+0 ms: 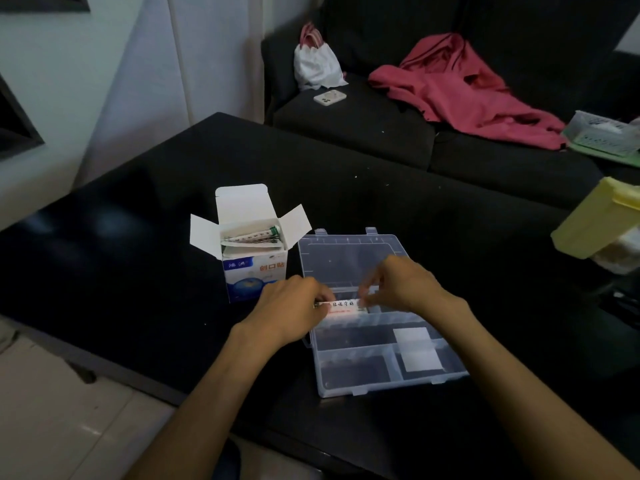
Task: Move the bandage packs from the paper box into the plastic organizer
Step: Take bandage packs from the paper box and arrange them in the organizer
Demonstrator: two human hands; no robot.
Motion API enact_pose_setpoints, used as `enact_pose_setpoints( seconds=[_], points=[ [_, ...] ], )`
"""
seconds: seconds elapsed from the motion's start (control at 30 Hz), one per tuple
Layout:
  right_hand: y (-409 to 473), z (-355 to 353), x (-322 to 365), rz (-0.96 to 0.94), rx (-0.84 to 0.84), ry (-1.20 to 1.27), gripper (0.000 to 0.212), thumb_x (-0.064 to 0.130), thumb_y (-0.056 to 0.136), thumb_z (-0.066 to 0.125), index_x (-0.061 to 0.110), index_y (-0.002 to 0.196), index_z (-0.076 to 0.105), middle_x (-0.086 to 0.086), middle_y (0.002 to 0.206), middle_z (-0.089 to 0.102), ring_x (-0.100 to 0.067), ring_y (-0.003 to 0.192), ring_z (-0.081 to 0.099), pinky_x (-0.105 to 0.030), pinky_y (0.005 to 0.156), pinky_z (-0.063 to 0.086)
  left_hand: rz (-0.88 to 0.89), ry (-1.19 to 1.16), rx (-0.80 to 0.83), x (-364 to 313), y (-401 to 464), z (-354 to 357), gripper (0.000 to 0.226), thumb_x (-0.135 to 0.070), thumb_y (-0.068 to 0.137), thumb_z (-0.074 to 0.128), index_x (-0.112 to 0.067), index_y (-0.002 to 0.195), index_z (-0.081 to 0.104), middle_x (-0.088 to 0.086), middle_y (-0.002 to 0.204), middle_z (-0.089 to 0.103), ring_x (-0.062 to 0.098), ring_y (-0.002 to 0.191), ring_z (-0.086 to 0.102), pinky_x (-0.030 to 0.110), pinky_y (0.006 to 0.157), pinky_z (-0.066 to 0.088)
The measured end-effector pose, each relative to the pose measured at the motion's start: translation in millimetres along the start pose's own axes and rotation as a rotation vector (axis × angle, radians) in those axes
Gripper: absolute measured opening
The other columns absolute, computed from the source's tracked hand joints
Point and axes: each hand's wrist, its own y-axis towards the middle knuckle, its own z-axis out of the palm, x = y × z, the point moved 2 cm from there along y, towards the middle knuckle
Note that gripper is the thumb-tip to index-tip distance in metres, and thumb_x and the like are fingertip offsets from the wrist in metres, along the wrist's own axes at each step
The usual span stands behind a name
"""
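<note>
White bandage pack (pixel 343 305) pinched by both hands over the plastic organizer (pixel 349 386).

Pink cloth (pixel 464 88), white bag (pixel 317 62) & phone (pixel 329 97) on black sofa (pixel 363 133).

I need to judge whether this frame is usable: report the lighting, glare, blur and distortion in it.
Head view: dim overall, the black table swallowing detail, with faint pale reflections at its left. The bandage pack between the left hand and right hand is overexposed and slightly smeared. The paper box is fairly sharp. Wide-angle bending curves the table edges; the yellow container at right is soft.
</note>
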Motion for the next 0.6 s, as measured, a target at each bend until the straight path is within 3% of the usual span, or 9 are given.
enact_pose_setpoints(
  seconds=[0.1,0.2,0.33,0.5,0.6],
  points=[
    [-4.6,-1.8,0.8,-0.176,0.109,0.0,0.024,0.032,0.086,0.066,0.027,0.109,0.068,0.005,0.122,0.062,-0.01,0.093,0.057,-0.025,0.081,0.047,0.023,0.024,-0.018,-2.0,-0.9,-2.2,0.026,-0.029,0.095,0.054,-0.034,0.118,0.065,-0.009,0.112,0.068,0.01,0.097,0.061,0.029,0.079,0.049],
    [-3.7,1.9,-0.6,-0.179,0.194,-0.007,0.027,0.035,0.089,0.062,0.026,0.113,0.066,0.003,0.129,0.059,-0.016,0.106,0.058,-0.033,0.091,0.047,0.025,0.024,-0.009,-1.5,-0.3,-1.2,0.026,-0.028,0.095,0.054,-0.035,0.118,0.065,-0.009,0.111,0.068,0.01,0.095,0.061,0.032,0.082,0.052],
    [-1.3,6.7,-0.4,-0.169,0.154,-0.035,0.024,0.039,0.085,0.065,0.026,0.104,0.069,0.004,0.12,0.064,-0.015,0.102,0.06,-0.032,0.088,0.049,0.027,0.012,-0.004,-0.6,0.7,-1.0,0.023,-0.028,0.095,0.054,-0.033,0.114,0.067,-0.011,0.107,0.069,0.007,0.091,0.06,0.027,0.076,0.047],
    [-0.9,10.9,-2.7,-0.157,0.084,-0.013,0.023,0.04,0.082,0.069,0.023,0.097,0.072,0.003,0.111,0.068,-0.014,0.093,0.061,-0.031,0.085,0.051,0.034,-0.013,-0.017,5.3,-3.1,-12.0,0.024,-0.037,0.091,0.06,-0.033,0.113,0.067,-0.013,0.097,0.071,-0.006,0.063,0.058,0.02,0.073,0.05],
    [-2.7,12.3,-6.5,-0.154,0.107,0.07,0.023,0.036,0.084,0.068,0.02,0.101,0.072,0.003,0.11,0.067,-0.011,0.087,0.056,-0.027,0.08,0.05,0.044,0.019,0.056,8.1,-9.0,-13.1,0.042,-0.047,0.082,0.068,-0.036,0.122,0.062,-0.014,0.112,0.067,-0.002,0.088,0.061,0.022,0.079,0.048]
  ],
)
